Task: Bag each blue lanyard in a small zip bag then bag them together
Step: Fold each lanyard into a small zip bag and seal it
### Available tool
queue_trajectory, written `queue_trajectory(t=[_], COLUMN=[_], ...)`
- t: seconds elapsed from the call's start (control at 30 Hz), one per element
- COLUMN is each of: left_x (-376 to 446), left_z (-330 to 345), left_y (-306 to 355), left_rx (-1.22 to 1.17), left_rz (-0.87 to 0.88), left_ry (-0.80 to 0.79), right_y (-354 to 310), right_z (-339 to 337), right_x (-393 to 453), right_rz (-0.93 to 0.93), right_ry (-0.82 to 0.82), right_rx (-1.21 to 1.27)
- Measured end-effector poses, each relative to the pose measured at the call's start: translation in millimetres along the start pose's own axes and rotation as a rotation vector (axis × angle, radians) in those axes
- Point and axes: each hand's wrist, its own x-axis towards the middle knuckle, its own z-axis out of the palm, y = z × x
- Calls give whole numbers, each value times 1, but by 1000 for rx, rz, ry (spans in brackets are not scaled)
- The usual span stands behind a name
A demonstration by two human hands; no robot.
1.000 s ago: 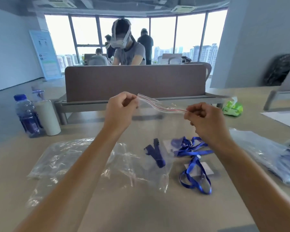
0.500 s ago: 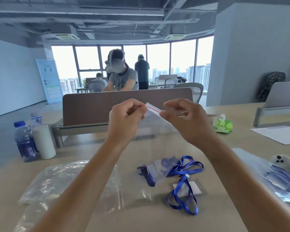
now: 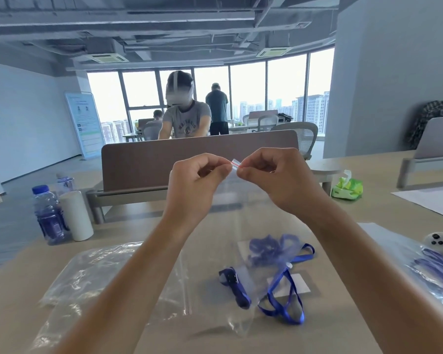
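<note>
Both hands are raised above the table [image 3: 338,315], pinching the red-striped zip edge of a clear zip bag [image 3: 237,205]: the left hand [image 3: 193,185] grasps it from nine o'clock, the right hand [image 3: 279,180] from three o'clock, fingertips nearly touching. The bag hangs down between the forearms (its film barely visible). Below, at six o'clock, a blue lanyard [image 3: 283,300] lies on the table, partly behind the hanging film.
</note>
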Motion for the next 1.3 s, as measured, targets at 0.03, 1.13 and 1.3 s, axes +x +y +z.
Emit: queue_trajectory(t=[0.03, 1.13, 1.3], left_x=[0, -14, -15], left_z=[0, 13, 13], left_y=[0, -8, -8], left_rx=[1, 27, 76], left_rz=[2, 27, 89], left_ry=[-4, 2, -6], right_y=[0, 11, 7], right_z=[0, -11, -11], right_x=[0, -9, -9], right_rz=[0, 43, 26], right_ry=[0, -75, -103], right_rx=[-10, -105, -52])
